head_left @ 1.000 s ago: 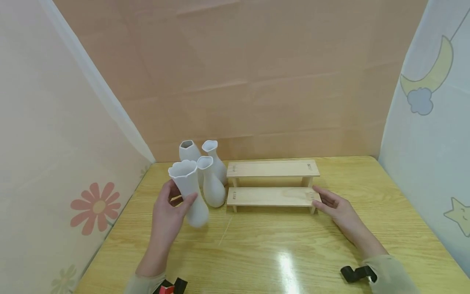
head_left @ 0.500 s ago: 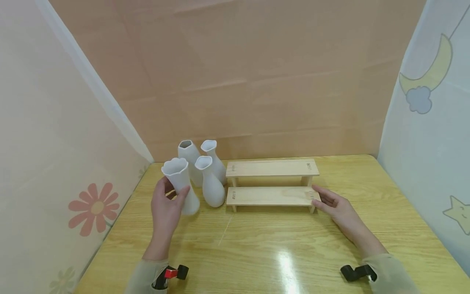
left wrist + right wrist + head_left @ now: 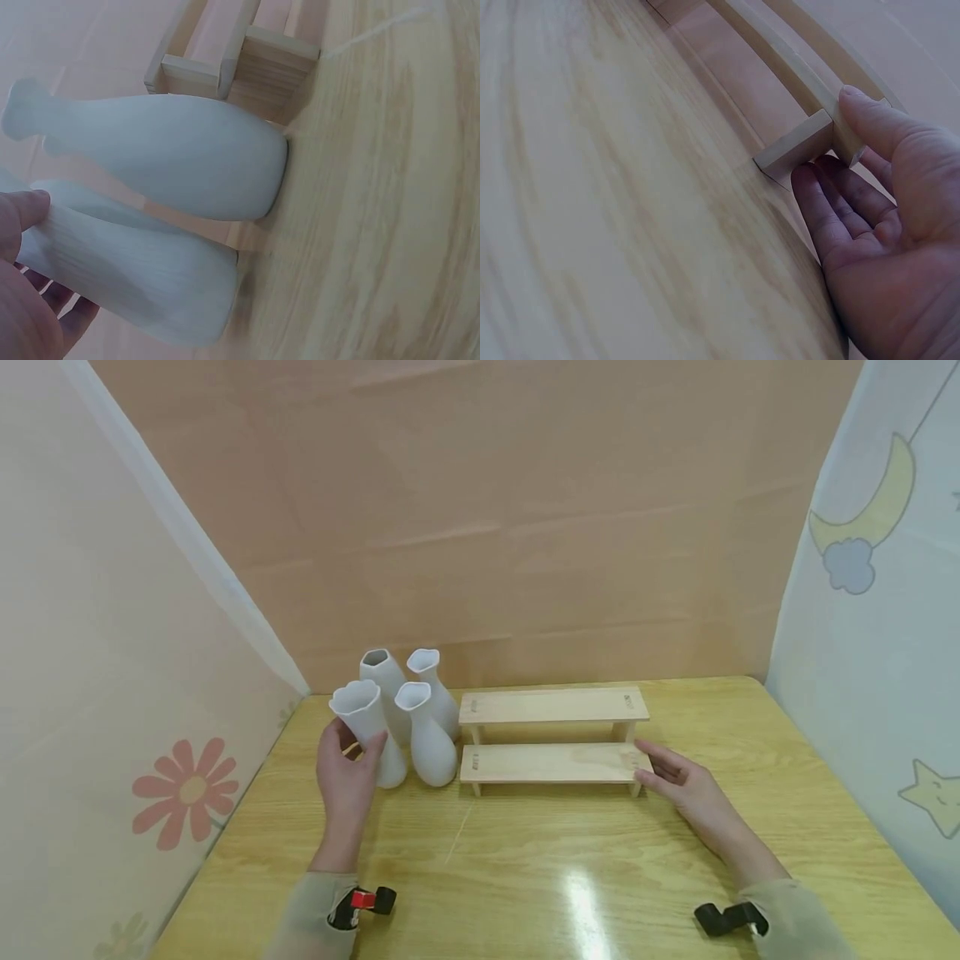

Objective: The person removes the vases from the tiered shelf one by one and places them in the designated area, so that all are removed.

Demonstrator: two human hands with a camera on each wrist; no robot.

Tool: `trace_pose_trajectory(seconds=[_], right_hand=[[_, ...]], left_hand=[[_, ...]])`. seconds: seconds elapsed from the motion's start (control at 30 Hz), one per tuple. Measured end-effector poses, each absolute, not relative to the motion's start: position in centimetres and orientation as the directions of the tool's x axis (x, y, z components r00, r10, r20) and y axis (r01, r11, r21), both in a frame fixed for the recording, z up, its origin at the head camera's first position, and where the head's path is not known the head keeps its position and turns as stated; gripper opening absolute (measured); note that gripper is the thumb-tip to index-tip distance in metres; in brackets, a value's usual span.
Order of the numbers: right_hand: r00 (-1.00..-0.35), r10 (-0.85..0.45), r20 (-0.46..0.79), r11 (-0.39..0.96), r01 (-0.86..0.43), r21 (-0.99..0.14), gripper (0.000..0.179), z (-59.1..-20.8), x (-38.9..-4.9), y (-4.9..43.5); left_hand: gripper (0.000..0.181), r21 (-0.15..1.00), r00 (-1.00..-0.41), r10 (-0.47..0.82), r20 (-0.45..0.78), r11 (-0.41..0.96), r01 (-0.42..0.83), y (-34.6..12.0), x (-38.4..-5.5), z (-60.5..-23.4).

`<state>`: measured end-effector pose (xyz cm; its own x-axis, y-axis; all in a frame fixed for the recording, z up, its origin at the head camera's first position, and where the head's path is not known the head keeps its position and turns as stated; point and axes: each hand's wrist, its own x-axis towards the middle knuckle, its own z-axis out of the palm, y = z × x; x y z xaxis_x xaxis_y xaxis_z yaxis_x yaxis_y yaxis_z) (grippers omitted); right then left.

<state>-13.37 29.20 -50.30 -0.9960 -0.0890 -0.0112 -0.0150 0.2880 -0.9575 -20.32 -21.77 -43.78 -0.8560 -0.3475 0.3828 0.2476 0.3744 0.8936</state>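
Note:
My left hand (image 3: pixel 348 777) grips a white vase (image 3: pixel 377 731) with a scalloped rim, thumb on the near side and fingers behind. The vase leans left, and its base (image 3: pixel 214 300) is at or just above the tabletop; contact is hard to tell. Right beside it stands a slim-necked white vase (image 3: pixel 432 745). Behind are a white vase with an angular mouth (image 3: pixel 384 681) and another with a flared rim (image 3: pixel 442 693). My right hand (image 3: pixel 697 793) holds the right end of the lower board of a two-tier wooden stand (image 3: pixel 555 763), thumb above and fingers beneath.
The wooden table (image 3: pixel 525 843) runs up to a tan cloth backdrop (image 3: pixel 480 527). Pale printed cloths hang at the left (image 3: pixel 112 610) and right (image 3: pixel 885 652) sides. The stand's upper board (image 3: pixel 555 704) sits behind and above the lower one.
My left hand has moved the scalloped vase left and back, bringing its base down beside the other vases. My right hand stays at the stand's end.

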Motion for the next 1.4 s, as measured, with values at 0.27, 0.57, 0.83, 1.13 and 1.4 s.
trace_pose_trajectory(seconds=[0.27,0.57,0.83,1.13,1.4], right_hand=[[-0.995,-0.095,0.0,0.287,-0.028,-0.958,0.069,-50.15,-13.37,29.31],[-0.996,-0.086,-0.012,0.304,-0.015,-0.953,0.07,-50.25,-13.31,29.25],[-0.996,-0.088,-0.009,0.3,-0.018,-0.954,0.07,-50.16,-13.49,29.19],[-0.996,-0.081,-0.023,0.304,-0.003,-0.953,0.071,-50.07,-13.47,28.99],[-0.996,-0.086,-0.02,0.308,-0.008,-0.952,0.07,-50.12,-13.31,29.02]], left_hand=[[0.056,0.901,-0.876,-0.338,0.343,0.382,0.205,-21.89,-20.59,-44.48],[0.057,0.9,-0.882,-0.323,0.344,0.382,0.211,-21.96,-20.54,-44.67],[0.058,0.897,-0.889,-0.308,0.339,0.392,0.206,-22.13,-20.75,-44.41],[0.057,0.902,-0.899,-0.294,0.324,0.382,0.2,-22.29,-20.67,-44.29],[0.058,0.915,-0.918,-0.243,0.312,0.337,0.222,-22.51,-20.47,-44.67]])
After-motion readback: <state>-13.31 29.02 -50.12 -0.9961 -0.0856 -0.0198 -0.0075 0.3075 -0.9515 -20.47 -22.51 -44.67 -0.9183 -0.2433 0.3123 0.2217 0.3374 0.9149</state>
